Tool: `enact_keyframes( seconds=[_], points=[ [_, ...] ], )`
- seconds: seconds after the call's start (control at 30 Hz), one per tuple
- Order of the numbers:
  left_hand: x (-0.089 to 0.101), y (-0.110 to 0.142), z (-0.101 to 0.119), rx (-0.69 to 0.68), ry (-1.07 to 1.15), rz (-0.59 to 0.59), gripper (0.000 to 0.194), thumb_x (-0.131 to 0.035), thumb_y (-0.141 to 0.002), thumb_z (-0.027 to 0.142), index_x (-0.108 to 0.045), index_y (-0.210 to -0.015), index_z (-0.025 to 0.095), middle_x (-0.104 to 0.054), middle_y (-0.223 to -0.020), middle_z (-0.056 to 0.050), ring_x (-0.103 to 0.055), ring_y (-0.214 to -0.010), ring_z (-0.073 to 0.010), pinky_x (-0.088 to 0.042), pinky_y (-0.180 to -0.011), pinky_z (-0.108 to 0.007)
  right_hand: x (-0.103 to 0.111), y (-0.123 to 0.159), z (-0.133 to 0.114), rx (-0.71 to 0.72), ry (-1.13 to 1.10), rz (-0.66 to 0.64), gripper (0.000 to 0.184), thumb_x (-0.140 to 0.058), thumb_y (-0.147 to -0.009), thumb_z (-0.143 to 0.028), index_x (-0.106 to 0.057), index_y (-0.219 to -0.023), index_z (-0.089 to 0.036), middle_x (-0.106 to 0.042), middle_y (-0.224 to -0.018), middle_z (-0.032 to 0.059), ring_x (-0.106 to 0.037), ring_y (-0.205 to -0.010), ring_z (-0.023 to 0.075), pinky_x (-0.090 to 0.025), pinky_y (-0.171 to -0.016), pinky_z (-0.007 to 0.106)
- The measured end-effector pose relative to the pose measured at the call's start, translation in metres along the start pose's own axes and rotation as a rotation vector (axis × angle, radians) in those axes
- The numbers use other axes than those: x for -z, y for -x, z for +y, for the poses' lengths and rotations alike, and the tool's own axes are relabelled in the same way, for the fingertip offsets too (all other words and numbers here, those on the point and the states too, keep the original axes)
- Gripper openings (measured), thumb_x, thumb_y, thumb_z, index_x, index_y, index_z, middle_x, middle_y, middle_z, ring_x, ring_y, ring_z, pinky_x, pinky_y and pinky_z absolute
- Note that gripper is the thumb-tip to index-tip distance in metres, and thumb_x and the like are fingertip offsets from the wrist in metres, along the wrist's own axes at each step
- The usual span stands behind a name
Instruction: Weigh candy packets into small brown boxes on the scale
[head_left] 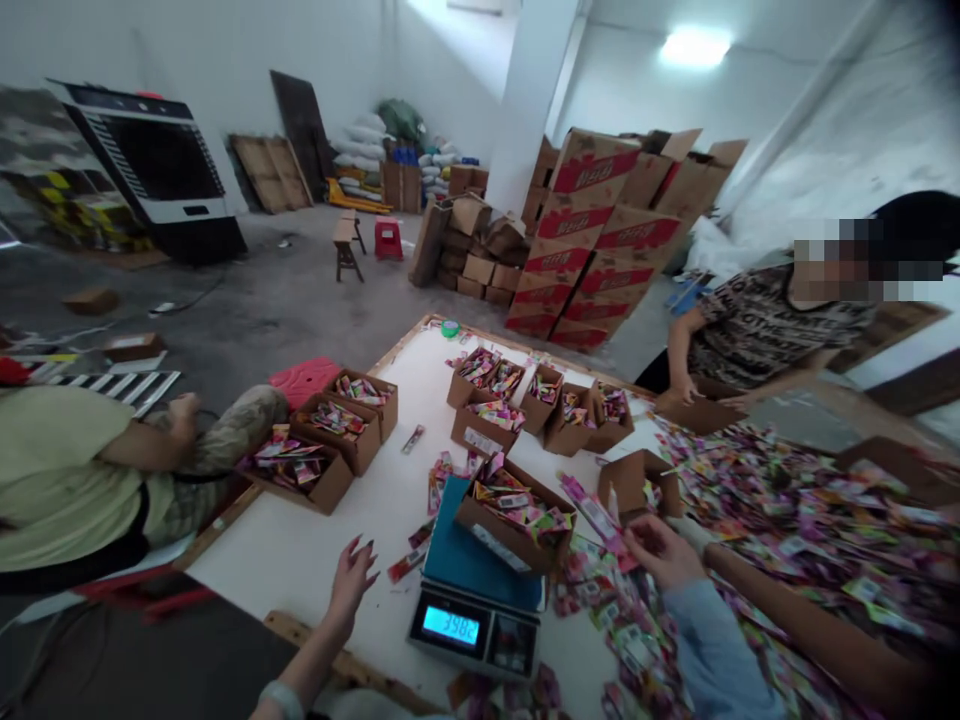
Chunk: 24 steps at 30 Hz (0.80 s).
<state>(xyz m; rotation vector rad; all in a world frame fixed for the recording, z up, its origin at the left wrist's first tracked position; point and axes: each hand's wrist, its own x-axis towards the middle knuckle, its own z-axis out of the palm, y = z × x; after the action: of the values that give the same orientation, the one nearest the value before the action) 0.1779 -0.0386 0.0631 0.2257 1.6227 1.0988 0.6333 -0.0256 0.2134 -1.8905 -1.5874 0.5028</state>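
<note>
My left hand (352,580) hovers over the white table (300,550) left of a blue digital scale (472,610), fingers spread, holding nothing. The display reads about 398. On the scale sits an open cardboard box (487,525) filled with colourful packets. My right hand (664,552), in a light blue sleeve, is just right of that box, its fingers closed on a long pink packet (592,510). A loose heap of packets (810,530) covers the table's right side.
Several packet-filled boxes (517,400) stand mid-table and more (330,440) along the left edge. A person in a yellow-green shirt (60,480) sits at left, another in a patterned top (765,320) at far right. A bare arm (817,620) reaches in beside my right hand. Stacked cartons (592,240) stand behind.
</note>
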Motion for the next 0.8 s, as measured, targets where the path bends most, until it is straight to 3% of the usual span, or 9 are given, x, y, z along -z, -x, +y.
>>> enact_keyframes(
  seconds=[0.13,0.27,0.33,0.43,0.5,0.53,0.63,0.73,0.8],
  points=[
    [-0.015,0.004,0.021,-0.067,-0.012,-0.061,0.043,-0.053,-0.080,0.029,-0.044,-0.121,0.020,-0.050,-0.128,-0.017,-0.058,-0.109,-0.0249,-0.052,-0.081,-0.038,0.001,-0.034,-0.079,0.139,-0.074,-0.245,0.022,-0.058,-0.062,-0.041,-0.058,-0.066,-0.019,-0.059,-0.058,-0.0001,-0.053,-0.053,0.0128,-0.044,-0.054,0.026],
    [-0.026,0.019,0.048,-0.124,-0.018,-0.112,0.048,-0.054,-0.078,0.030,-0.044,-0.122,0.017,-0.053,-0.125,-0.019,-0.058,-0.108,-0.0264,-0.051,-0.082,-0.039,-0.018,-0.052,-0.117,0.149,-0.106,-0.374,0.020,-0.063,-0.060,-0.037,-0.056,-0.062,-0.018,-0.056,-0.054,-0.0029,-0.047,-0.049,0.0095,-0.040,-0.049,0.023],
    [-0.042,0.039,0.062,-0.195,0.003,-0.241,0.058,-0.061,-0.072,0.035,-0.044,-0.124,0.017,-0.055,-0.123,-0.019,-0.056,-0.110,-0.0279,-0.049,-0.085,-0.040,-0.025,-0.049,-0.130,0.148,-0.180,-0.362,0.022,-0.065,-0.062,-0.038,-0.057,-0.064,-0.017,-0.058,-0.056,-0.0024,-0.049,-0.051,0.0098,-0.041,-0.052,0.023],
    [-0.081,0.082,0.081,-0.237,0.102,-0.587,0.080,-0.074,-0.057,0.039,-0.042,-0.128,0.021,-0.057,-0.123,-0.016,-0.053,-0.115,-0.0276,-0.047,-0.089,-0.038,-0.043,-0.033,-0.154,0.147,-0.354,-0.367,0.027,-0.068,-0.062,-0.041,-0.059,-0.068,-0.017,-0.060,-0.060,-0.0008,-0.052,-0.055,0.0109,-0.044,-0.057,0.025],
    [-0.108,0.110,0.088,-0.106,0.173,-0.803,0.072,-0.071,-0.061,0.046,-0.046,-0.125,0.023,-0.059,-0.121,-0.013,-0.054,-0.113,-0.0258,-0.047,-0.088,-0.038,-0.063,-0.018,-0.172,0.129,-0.450,-0.436,0.029,-0.070,-0.060,-0.042,-0.060,-0.068,-0.016,-0.060,-0.059,-0.0013,-0.053,-0.055,0.0108,-0.045,-0.056,0.025],
    [-0.119,0.121,0.088,-0.052,0.209,-0.842,0.066,-0.066,-0.065,0.050,-0.050,-0.122,0.021,-0.062,-0.116,-0.014,-0.057,-0.110,-0.0256,-0.047,-0.088,-0.039,-0.074,-0.011,-0.178,0.106,-0.484,-0.475,0.030,-0.072,-0.058,-0.043,-0.060,-0.066,-0.016,-0.060,-0.057,-0.0018,-0.053,-0.054,0.0104,-0.045,-0.055,0.024],
    [-0.138,0.135,0.084,-0.038,0.249,-0.757,0.055,-0.059,-0.071,0.052,-0.058,-0.110,0.013,-0.067,-0.105,-0.015,-0.061,-0.101,-0.0250,-0.046,-0.090,-0.039,-0.101,0.004,-0.186,-0.042,-0.549,-0.493,0.035,-0.076,-0.053,-0.045,-0.060,-0.062,-0.016,-0.059,-0.052,-0.0027,-0.051,-0.046,0.0094,-0.044,-0.047,0.023],
    [-0.138,0.126,0.079,-0.188,0.152,-0.585,0.047,-0.059,-0.072,0.048,-0.061,-0.103,0.013,-0.067,-0.105,-0.013,-0.060,-0.102,-0.0233,-0.041,-0.096,-0.036,-0.110,0.008,-0.176,-0.226,-0.617,-0.422,0.042,-0.075,-0.051,-0.053,-0.061,-0.067,-0.016,-0.062,-0.053,-0.0012,-0.053,-0.041,0.0112,-0.045,-0.041,0.025],
    [-0.134,0.118,0.080,-0.316,0.049,-0.530,0.041,-0.058,-0.073,0.045,-0.062,-0.100,0.015,-0.068,-0.104,-0.011,-0.059,-0.103,-0.0226,-0.038,-0.098,-0.035,-0.111,0.008,-0.169,-0.273,-0.652,-0.364,0.046,-0.075,-0.049,-0.056,-0.062,-0.069,-0.016,-0.064,-0.056,-0.0003,-0.055,-0.043,0.0128,-0.048,-0.041,0.027]
  ],
)
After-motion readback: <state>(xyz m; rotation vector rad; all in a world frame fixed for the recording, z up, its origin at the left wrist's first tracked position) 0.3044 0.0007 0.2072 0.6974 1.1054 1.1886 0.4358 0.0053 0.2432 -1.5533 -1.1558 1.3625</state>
